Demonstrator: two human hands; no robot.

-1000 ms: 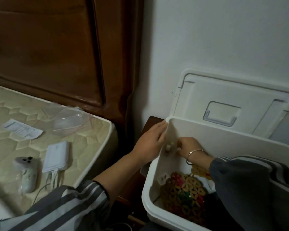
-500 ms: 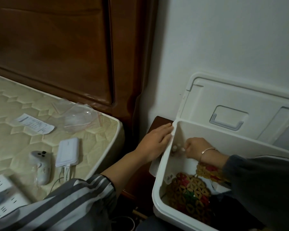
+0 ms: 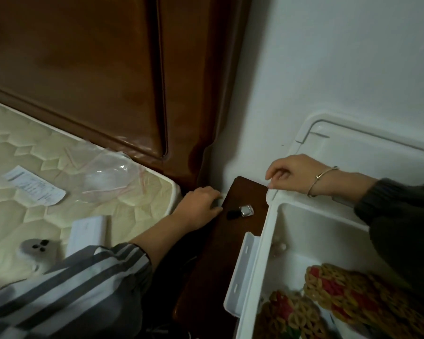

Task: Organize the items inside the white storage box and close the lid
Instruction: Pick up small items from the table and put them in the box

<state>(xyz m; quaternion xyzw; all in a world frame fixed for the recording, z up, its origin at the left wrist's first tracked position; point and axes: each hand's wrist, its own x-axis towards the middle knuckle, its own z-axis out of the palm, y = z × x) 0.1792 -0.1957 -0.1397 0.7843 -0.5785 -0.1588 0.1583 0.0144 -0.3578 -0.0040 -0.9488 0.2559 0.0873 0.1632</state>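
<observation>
The empty right hand (image 3: 295,172) touches the white plastic storage box (image 3: 264,241), the empty left hand (image 3: 197,207) rests on a dark wooden stand (image 3: 220,253), woven coloured mats (image 3: 348,299) lie inside, but the flat white lid (image 3: 367,152) behind that hand stands open.

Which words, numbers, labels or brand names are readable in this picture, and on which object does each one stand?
Paper slip on the mattress: printed lines, too blurred to read.
White storage box and its lid: no text visible.
So no text can be quoted.
</observation>
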